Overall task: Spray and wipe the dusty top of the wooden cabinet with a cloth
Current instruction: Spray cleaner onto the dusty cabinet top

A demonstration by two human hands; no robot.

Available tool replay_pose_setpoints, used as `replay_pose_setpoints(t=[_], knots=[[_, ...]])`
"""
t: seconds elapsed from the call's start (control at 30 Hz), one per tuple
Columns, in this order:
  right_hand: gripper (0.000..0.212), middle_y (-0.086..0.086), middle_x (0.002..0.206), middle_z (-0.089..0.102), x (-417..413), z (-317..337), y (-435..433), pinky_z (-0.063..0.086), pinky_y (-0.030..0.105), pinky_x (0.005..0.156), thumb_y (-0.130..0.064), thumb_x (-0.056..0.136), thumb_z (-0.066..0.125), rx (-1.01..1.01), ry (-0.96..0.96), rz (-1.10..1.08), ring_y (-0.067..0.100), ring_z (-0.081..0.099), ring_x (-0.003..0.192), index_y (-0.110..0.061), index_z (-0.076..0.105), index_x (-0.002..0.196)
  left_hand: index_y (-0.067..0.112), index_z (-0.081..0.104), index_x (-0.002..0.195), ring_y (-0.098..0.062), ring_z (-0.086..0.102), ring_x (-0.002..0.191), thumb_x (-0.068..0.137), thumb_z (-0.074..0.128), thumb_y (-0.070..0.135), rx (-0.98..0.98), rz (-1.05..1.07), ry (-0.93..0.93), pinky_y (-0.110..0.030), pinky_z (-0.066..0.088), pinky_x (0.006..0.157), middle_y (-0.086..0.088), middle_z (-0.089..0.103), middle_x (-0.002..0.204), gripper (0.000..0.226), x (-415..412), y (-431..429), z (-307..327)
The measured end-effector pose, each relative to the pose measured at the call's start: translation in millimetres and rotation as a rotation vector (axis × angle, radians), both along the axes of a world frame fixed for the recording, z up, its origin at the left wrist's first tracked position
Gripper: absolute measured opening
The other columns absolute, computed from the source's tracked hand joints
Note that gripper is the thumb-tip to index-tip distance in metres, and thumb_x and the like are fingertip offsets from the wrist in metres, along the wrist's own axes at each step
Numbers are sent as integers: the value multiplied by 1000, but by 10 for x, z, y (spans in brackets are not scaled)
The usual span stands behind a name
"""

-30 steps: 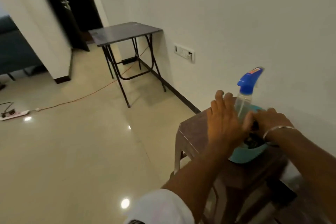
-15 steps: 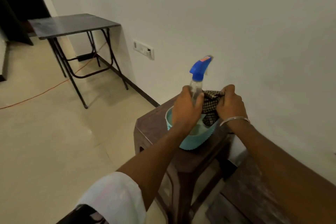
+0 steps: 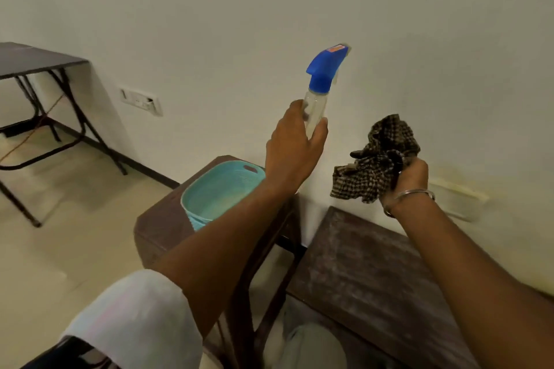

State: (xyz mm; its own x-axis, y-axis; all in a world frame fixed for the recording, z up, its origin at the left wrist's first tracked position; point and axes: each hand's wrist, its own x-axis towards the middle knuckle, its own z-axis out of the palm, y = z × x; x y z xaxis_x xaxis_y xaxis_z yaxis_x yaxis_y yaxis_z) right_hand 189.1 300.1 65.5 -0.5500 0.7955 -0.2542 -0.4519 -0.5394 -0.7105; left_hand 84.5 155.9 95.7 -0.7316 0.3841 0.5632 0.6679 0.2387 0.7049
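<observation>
Wooden cabinet top, lower right of the view against the white wall: one dark brown surface, streaked and mottled with pale grey dust over most of its visible area. Counted items: one cabinet, one spray bottle, one cloth, one turquoise basket, one brown stool, two hands. Spray bottle: clear body, blue trigger head with a small orange label, held upright in the air above the stool. Left hand is wrapped around the lower body of the bottle, thumb and fingers closed on it; the trigger head stands clear above the fingers. Cloth: brown-and-cream check weave, crumpled into a loose bunch. Right hand, wearing a thin metal bangle at the wrist, is clenched on the cloth, most of which spills out to the left of and above the fingers. Both hands are raised in front of the wall; the cabinet top lies below the right hand and forearm, apart from bottle and cloth. Basket sits on the stool, just left of the cabinet. A dark folding table stands well apart at far left, with a wall socket plate between it and the stool.
</observation>
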Motion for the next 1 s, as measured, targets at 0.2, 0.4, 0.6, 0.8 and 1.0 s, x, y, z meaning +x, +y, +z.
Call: replay_pose_setpoints(t=[0.2,0.4,0.6,0.8,1.0], knots=[[69,18,120,65,934,-476,397,42,56,100,-61,75,55,-144,120,60,38,60,112,-15,59,126,19,49,127,-13,59,94,101,53,40,-46,-167,-37,-31,46,80,4,63,116,34,555,504,-271],[18,15,97,67,1663,-1016,562,55,42,79,-16,89,57,-63,-106,95,32,63,93,-5,63,101,20,47,130,-10,58,91,101,52,43,-180,-295,-125,-31,48,79,5,62,118,38,1163,881,-832],[45,22,103,66,2103,-1337,625,57,47,76,14,71,70,99,-451,117,40,65,94,6,59,114,27,49,119,-2,59,88,99,59,36,-221,-428,-208,-22,45,71,11,61,104,24,1545,966,-1145],[28,12,101,68,2318,-1469,685,56,41,80,8,76,71,378,-660,-3,29,65,97,-11,69,97,31,48,116,-18,64,79,97,58,20,-241,-574,-293,-16,51,64,-2,65,92,25,1749,883,-1248],[60,7,121,53,2433,-1605,631,53,35,81,2,79,72,470,-733,-63,23,56,106,-16,47,130,32,52,111,-15,63,82,87,66,3,-153,-606,-535,-23,55,70,-8,66,98,41,1811,939,-1272]])
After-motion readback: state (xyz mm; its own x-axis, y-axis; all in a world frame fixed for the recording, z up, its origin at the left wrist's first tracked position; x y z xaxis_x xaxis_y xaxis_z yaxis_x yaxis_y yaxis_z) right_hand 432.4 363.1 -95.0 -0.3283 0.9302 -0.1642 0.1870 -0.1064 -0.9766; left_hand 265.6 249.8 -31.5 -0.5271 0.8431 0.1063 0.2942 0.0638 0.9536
